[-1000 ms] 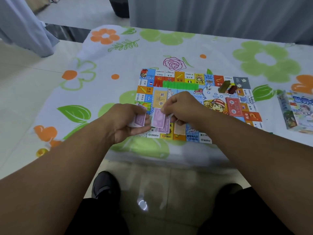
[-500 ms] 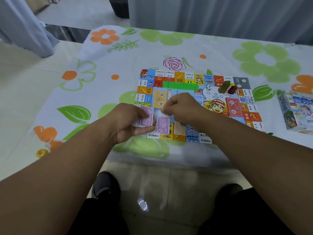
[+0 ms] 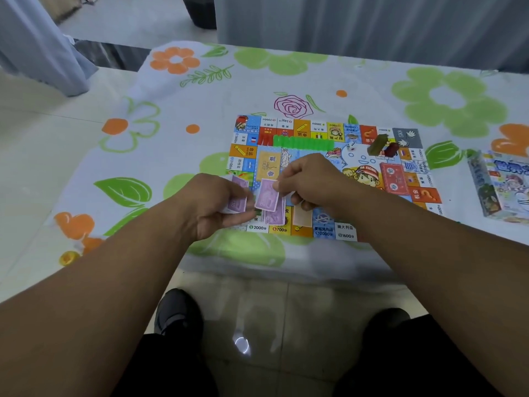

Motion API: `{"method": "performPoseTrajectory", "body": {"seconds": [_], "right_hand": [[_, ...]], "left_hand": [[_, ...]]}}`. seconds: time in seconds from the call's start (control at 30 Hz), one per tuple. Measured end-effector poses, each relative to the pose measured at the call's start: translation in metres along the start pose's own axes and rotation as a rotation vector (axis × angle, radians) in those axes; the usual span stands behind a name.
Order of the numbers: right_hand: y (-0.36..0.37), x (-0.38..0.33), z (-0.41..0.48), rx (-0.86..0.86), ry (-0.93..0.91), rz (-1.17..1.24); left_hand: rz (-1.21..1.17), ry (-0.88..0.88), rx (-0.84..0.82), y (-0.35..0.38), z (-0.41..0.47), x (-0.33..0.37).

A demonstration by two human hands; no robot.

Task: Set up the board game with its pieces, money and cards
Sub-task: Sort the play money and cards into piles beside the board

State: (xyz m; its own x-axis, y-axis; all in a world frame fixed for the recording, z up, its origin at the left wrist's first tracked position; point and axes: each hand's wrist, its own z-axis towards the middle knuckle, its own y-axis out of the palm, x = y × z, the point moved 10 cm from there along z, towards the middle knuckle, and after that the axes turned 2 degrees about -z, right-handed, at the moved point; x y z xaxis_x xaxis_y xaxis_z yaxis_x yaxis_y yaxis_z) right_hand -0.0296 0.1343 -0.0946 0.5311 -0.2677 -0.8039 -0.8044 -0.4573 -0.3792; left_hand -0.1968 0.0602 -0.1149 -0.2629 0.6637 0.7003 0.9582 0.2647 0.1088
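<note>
**Inspection finding: purple money being handled at the near edge of the board**

We found the colourful square-bordered paper game board (image 3: 317, 130) lying flat on a white tablecloth printed with green and orange flowers (image 3: 171, 156), close to the table's near edge.

The two hands were close together over the board's near left corner. The left hand (image 3: 217, 207) had its fingers curled round a small stack of purple paper notes (image 3: 239, 193). The right hand (image 3: 312, 181) pinched a single purple paper note (image 3: 267, 196) by its upper right corner, holding it tilted just above the board. We could not tell whether the left thumb touched that note.

Beneath the pinched note, a pile of purple notes (image 3: 276, 216) lay on the board's near border, with a pale orange pile of notes (image 3: 302, 216) just beside it on the right.

On the board we also recorded:
- a row of bright green plastic houses (image 3: 303, 143) along the far side;
- a yellow card deck (image 3: 269, 166) and a red card deck (image 3: 393, 179) inside the border;
- an olive-green block piece (image 3: 378, 144) and a dark red block piece (image 3: 392, 150) near the far right corner.

A printed cardboard game box (image 3: 501, 187) stood on the cloth, well apart to the right.
</note>
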Motion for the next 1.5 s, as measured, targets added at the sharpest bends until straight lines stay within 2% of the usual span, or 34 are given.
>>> {"method": "performPoseTrajectory", "body": {"seconds": [0.23,0.5,0.73,0.9,1.2,1.4,1.5], "right_hand": [[-0.004,0.013,0.002,0.019,0.039,-0.18],[-0.016,0.012,0.004,0.146,0.043,-0.193],[0.013,-0.014,-0.004,-0.059,-0.109,0.027],[0.014,-0.018,-0.005,-0.067,-0.156,0.005],[-0.004,0.011,0.001,-0.004,0.049,-0.032],[-0.011,0.014,0.0,0.038,0.065,-0.148],[-0.018,0.012,0.0,0.112,0.069,-0.166]], "left_hand": [[0.002,-0.006,-0.007,0.0,0.0,0.0],[-0.061,-0.008,-0.051,0.008,-0.005,0.001],[-0.014,0.025,-0.088,0.015,-0.004,0.001],[0.017,0.036,-0.097,0.017,-0.003,0.001],[0.023,-0.023,0.012,-0.001,0.002,-0.003],[-0.005,0.0,-0.056,0.009,-0.001,0.0],[-0.026,-0.001,-0.087,0.012,-0.003,0.002]]}}
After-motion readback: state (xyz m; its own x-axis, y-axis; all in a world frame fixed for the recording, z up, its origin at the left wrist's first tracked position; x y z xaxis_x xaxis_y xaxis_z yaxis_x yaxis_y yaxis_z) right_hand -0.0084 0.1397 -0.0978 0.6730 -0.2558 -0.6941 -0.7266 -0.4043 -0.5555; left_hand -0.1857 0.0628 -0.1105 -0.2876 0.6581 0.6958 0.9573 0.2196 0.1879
